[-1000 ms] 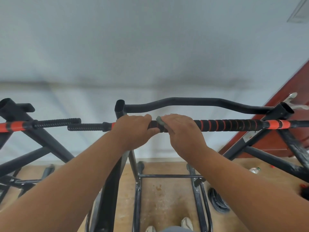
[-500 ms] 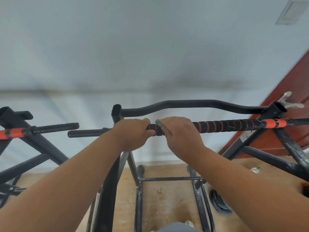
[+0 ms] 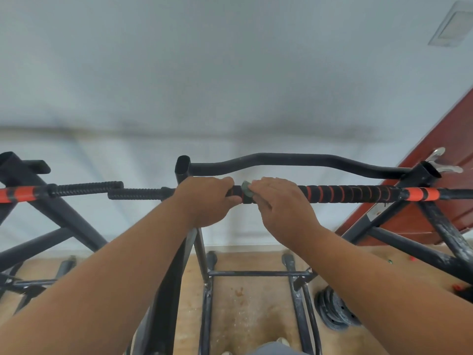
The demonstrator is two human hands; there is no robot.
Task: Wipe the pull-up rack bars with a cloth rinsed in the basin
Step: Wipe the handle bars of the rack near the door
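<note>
A black pull-up bar with orange-striped foam grip (image 3: 340,194) runs across the middle of the view. My left hand (image 3: 208,201) grips this bar just left of centre. My right hand (image 3: 284,203) is wrapped over the bar beside it, pressing a small grey-green cloth (image 3: 246,187) against the foam; only a corner of the cloth shows between the two hands. A curved black upper bar (image 3: 294,158) runs behind. No basin is in view.
A second rack's bar with an orange sleeve and ribbed black grip (image 3: 84,188) reaches in from the left. Black frame legs (image 3: 207,303) stand on the tan floor below. Weight plates (image 3: 335,311) lie at lower right. A red door (image 3: 435,180) stands at right.
Both hands stay clamped on the same stretch of bar with the cloth between them. The view has tilted slightly upward, so the bar sits a little lower in the frame.
</note>
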